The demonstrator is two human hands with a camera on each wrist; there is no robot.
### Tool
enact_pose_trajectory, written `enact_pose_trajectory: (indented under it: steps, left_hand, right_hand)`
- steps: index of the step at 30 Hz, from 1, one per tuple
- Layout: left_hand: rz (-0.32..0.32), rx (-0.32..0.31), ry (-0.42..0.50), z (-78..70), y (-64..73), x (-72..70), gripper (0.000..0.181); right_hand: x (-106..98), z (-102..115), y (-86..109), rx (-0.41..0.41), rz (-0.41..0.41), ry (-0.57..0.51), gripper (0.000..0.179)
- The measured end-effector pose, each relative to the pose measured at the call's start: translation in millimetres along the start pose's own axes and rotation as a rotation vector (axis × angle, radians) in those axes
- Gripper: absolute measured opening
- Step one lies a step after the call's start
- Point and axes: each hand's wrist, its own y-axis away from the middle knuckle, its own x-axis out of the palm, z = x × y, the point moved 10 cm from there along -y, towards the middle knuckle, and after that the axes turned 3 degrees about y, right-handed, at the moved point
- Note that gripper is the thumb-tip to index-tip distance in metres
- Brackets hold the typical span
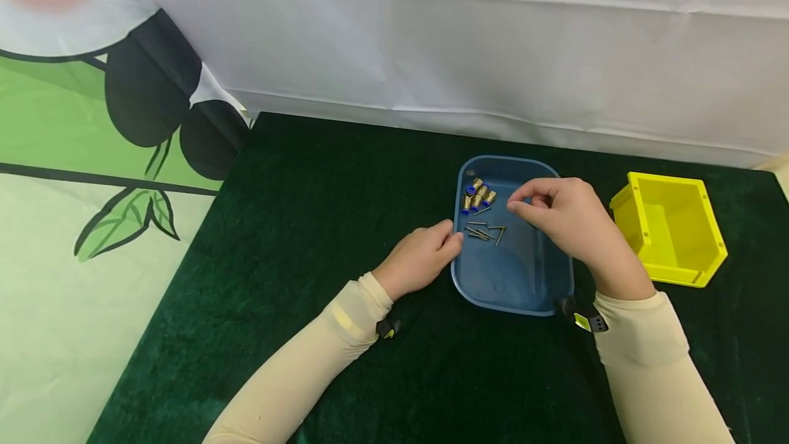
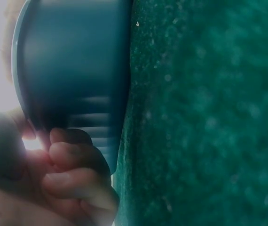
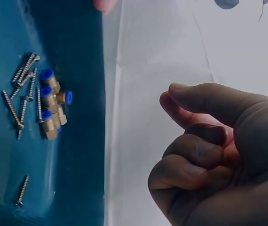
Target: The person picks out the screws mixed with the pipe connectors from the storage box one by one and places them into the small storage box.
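Note:
A blue tray (image 1: 493, 286) holds several brass push-in fittings with blue collars (image 1: 477, 197) at its far left and several small metal screws (image 1: 483, 233) nearer its middle. My left hand (image 1: 419, 259) grips the tray's left rim, thumb on top; in the left wrist view its curled fingers (image 2: 73, 160) press the outer wall. Over the tray's right side hovers my right hand (image 1: 567, 218), thumb and index tips together, other fingers curled, nothing showing between them. One screw (image 3: 23, 190) lies apart from the rest in the right wrist view.
A yellow bin (image 1: 672, 275) stands right of the tray, beside my right wrist. Dark green cloth (image 1: 296, 225) covers the table. Behind it hangs a white sheet (image 1: 431, 46), and a printed cartoon backdrop (image 1: 61, 122) lies past the left edge.

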Motion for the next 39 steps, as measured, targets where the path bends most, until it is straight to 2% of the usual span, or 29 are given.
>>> enact_pose_trajectory:
  steps: [17, 21, 32, 39]
  left_hand:
    - [0.006, -0.01, 0.014, 0.2, 2.1, 0.7, 0.032]
    - [0.017, -0.003, 0.011, 1.0, 6.6, 0.7, 0.032]
    - [0.048, 0.02, 0.013, 3.6, 19.7, 1.4, 0.032]
    - [0.047, 0.013, 0.013, 4.1, 20.4, 0.5, 0.032]
  right_hand:
    - [13.8, 5.2, -0.4, -0.012, 0.044, 0.001, 0.019]
    - [19.4, 10.9, 1.3, -0.014, 0.046, -0.005, 0.019]
    - [26.5, 14.3, 9.0, 0.034, 0.035, 0.004, 0.019]
    - [31.3, 9.6, 6.9, 0.051, 0.058, -0.001, 0.019]
